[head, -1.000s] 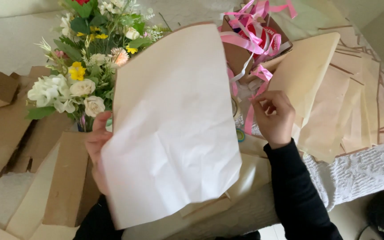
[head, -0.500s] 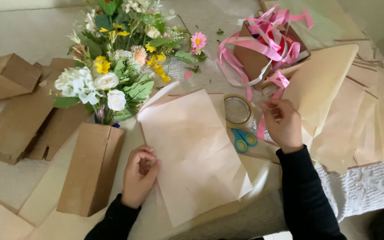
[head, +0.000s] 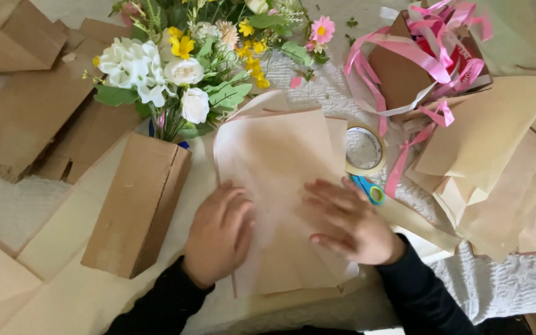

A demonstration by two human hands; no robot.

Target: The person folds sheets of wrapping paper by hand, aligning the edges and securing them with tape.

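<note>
A sheet of pale beige wrapping paper (head: 277, 155) lies flat on the table in front of me. My left hand (head: 221, 232) rests palm down on its lower left edge, fingers spread. My right hand (head: 348, 220) presses flat on its lower right part, fingers pointing left. Both sleeves are dark. Neither hand grips anything.
A brown cardboard box (head: 138, 208) lies left of the sheet with a bouquet of white, yellow and pink flowers (head: 181, 68) at its top. A tape roll (head: 365, 149) and blue scissors (head: 367, 188) lie right. Pink ribbons (head: 423, 56) and stacked tan sheets (head: 497, 161) fill the right; flattened cardboard (head: 26, 105) the left.
The sheet, held up by my left hand a second ago, has been laid on the table. My right hand moved from the ribbon area onto the sheet; both hands now press it flat.
</note>
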